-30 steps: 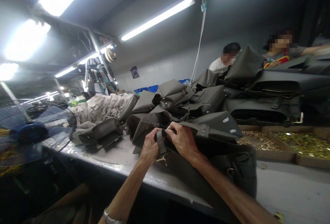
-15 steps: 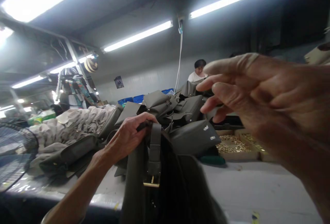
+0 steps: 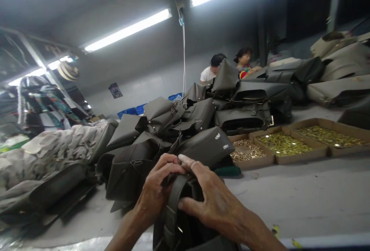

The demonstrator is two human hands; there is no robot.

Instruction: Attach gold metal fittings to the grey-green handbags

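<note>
Grey surface (image 3: 303,201) fills the lower right of the frame, and a heap of dark olive bags (image 3: 185,128) spreads across the middle, running from centre left up toward the upper right. A pale pile of cloth (image 3: 49,147) sits at the left edge, touching the heap. Three shallow trays (image 3: 291,143) of small brass-coloured hardware lie in a row at right centre, just beside the heap. Two people stand behind the bags, near the top centre.

Down at the bottom centre, one bag (image 3: 185,228) sits right under the hands, nearest the camera and apart from the heap. Its strap (image 3: 173,204) arches up and over, long axis running from the bottom edge up toward mid-frame, almost upright in the picture. A glint of metal shows low on the strap; what it is, I cannot tell.

Left hand (image 3: 154,195) curls around the left side of the strap's top, fingers wrapped over it. Right hand (image 3: 211,201) lies flat across the right side, fingers pressed down on the loop, thumb tucked against the strap's inner edge. A pale band shows on one right finger. Both hands are on the strap, meeting at the top; neither is nearer.

Labels: two small pale stickers (image 3: 221,141) on a bag in the heap, too small to read. A dark poster (image 3: 115,90) on the far wall, unreadable. No brand legible anywhere.
</note>
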